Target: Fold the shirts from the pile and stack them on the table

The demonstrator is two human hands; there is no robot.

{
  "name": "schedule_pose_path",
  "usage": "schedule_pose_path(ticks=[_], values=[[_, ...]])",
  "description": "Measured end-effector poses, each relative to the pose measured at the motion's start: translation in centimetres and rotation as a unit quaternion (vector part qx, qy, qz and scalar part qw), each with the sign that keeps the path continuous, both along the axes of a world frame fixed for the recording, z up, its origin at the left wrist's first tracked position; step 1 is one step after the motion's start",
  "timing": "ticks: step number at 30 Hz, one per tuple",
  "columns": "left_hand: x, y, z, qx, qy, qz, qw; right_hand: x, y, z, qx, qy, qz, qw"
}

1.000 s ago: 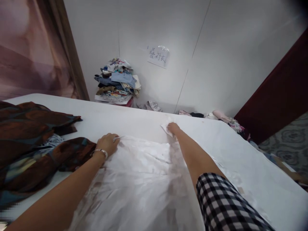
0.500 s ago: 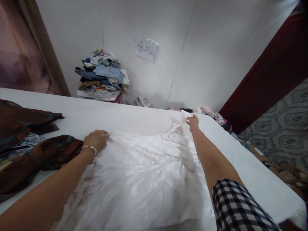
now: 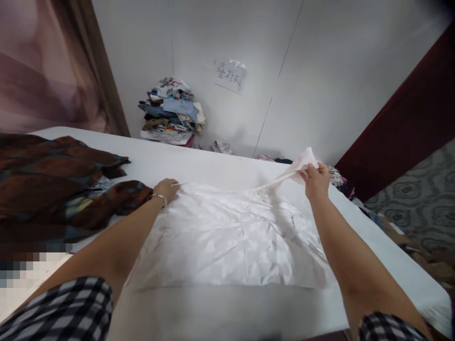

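Note:
A white shiny garment [image 3: 227, 237] lies spread on the white table [image 3: 199, 163]. My left hand [image 3: 166, 188], with a bracelet on the wrist, pinches the garment's far left corner against the table. My right hand [image 3: 314, 180] is closed on a strip of the garment's far right part and holds it lifted off the table, pulled out to the right so the cloth is stretched taut between the hands.
A heap of brown and blue patterned clothes [image 3: 57, 184] lies on the table's left side. A stack of folded clothes [image 3: 172, 116] stands by the far wall under a paper sign [image 3: 230, 76]. More clothes [image 3: 336, 177] lie on the floor to the right.
My right hand has drawn the garment's far right part out to the right and lifted it off the table. My left hand has kept its hold on the left corner.

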State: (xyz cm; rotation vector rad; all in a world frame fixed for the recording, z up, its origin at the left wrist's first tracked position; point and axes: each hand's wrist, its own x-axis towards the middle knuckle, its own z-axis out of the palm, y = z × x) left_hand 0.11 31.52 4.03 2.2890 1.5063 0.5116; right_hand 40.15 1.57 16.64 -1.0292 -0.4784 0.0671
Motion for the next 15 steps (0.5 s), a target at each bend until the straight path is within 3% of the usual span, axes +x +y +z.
schedule_pose_path(ticks=[4,9,15], values=[[-0.7,-0.8,2.0,-0.013,-0.070,0.015,0.997,-2.6,-4.5,0.8,0.013,-0.054,0.030,0.998],[-3.1,-3.1,4.5,-0.023,-0.133,-0.010,0.991,-5.1,-9.9,1.1,0.038,-0.079,0.021,0.996],[-5.3,-6.5,4.4,-0.046,-0.134,0.022,0.990,-8.5,-14.4,0.0,0.039,-0.093,0.014,0.995]])
